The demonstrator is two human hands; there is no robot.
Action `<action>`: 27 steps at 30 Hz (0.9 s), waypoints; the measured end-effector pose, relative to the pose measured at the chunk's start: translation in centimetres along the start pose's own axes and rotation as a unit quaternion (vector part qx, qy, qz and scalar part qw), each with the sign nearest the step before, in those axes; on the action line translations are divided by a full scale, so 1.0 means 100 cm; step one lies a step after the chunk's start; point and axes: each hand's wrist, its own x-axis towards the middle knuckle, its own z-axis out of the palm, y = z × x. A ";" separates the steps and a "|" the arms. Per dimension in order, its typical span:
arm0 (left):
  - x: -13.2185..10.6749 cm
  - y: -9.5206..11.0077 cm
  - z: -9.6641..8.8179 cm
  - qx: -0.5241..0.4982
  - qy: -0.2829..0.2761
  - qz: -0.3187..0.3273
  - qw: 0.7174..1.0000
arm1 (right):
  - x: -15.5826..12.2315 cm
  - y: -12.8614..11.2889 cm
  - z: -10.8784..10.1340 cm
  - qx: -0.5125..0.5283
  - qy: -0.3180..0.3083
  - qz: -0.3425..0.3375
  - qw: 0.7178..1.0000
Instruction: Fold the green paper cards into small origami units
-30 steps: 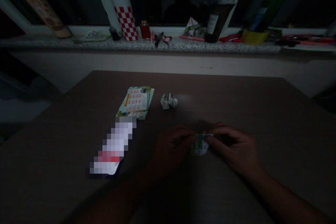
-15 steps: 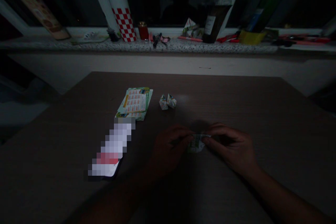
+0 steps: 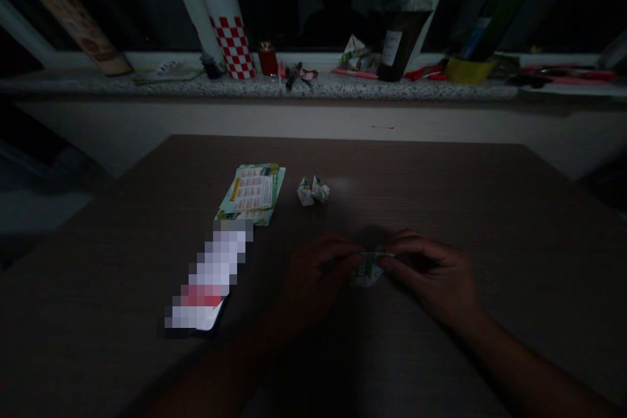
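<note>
Between my two hands is a small folded piece of printed paper (image 3: 367,272), white and green, held just over the table. My left hand (image 3: 321,274) pinches its left side between thumb and fingers. On its right side, the thumb and fingertips of my right hand (image 3: 434,268) are closed on the upper edge. Farther back on the table stand two small folded paper pieces (image 3: 313,191), close together. To their left lies a stack of printed paper slips (image 3: 252,192). Dim light hides the finer folds.
A phone with a lit, pixelated screen (image 3: 210,281) lies on the table (image 3: 441,183), left of my hands. Behind the table, a stone windowsill (image 3: 186,86) carries a red-checked white bottle (image 3: 234,46), a dark labelled container (image 3: 394,46), a small red jar (image 3: 267,59) and clutter.
Both hands keep their pinch on the paper and have hardly moved. Its top edge looks slightly flatter now.
</note>
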 end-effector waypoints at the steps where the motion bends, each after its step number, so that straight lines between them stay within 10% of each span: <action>1: 0.000 0.000 0.000 0.000 -0.003 0.003 1.000 | 0.000 0.000 0.000 -0.003 -0.001 0.001 1.000; 27: 0.001 -0.006 -0.006 0.056 -0.023 0.105 0.993 | 0.001 0.000 -0.004 0.037 -0.049 -0.040 0.997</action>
